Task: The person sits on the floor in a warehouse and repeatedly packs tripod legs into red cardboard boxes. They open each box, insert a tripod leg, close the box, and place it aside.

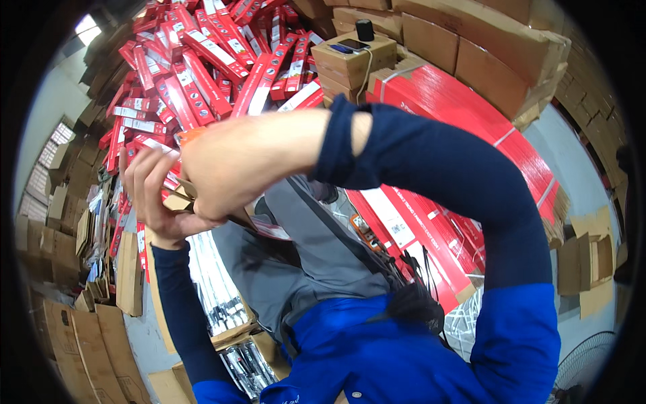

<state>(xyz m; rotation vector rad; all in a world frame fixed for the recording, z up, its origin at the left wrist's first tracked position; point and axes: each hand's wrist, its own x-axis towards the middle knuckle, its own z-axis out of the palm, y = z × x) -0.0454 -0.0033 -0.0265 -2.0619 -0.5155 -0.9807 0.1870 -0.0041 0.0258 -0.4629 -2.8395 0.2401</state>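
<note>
Both my hands meet at the left, around the end of a long narrow cardboard box (269, 227) with a brown inside and a red and white outside. My left hand (153, 195) holds it near raised brown flaps, thumb beneath and fingers partly apart. My right hand (219, 168) reaches across above the box with its fingers curled and mostly hidden. Something orange (192, 137) shows at its far edge; its kind cannot be made out. The box runs back toward my lap, partly covered by my right forearm.
A large heap of red and white boxes (202, 74) lies ahead. Strapped stacks of flat red cartons (464, 114) stand on the right. A phone (353, 44) and a black cylinder (365, 29) sit on a brown carton. Below my left arm are cartons of wrapped long parts (219, 289).
</note>
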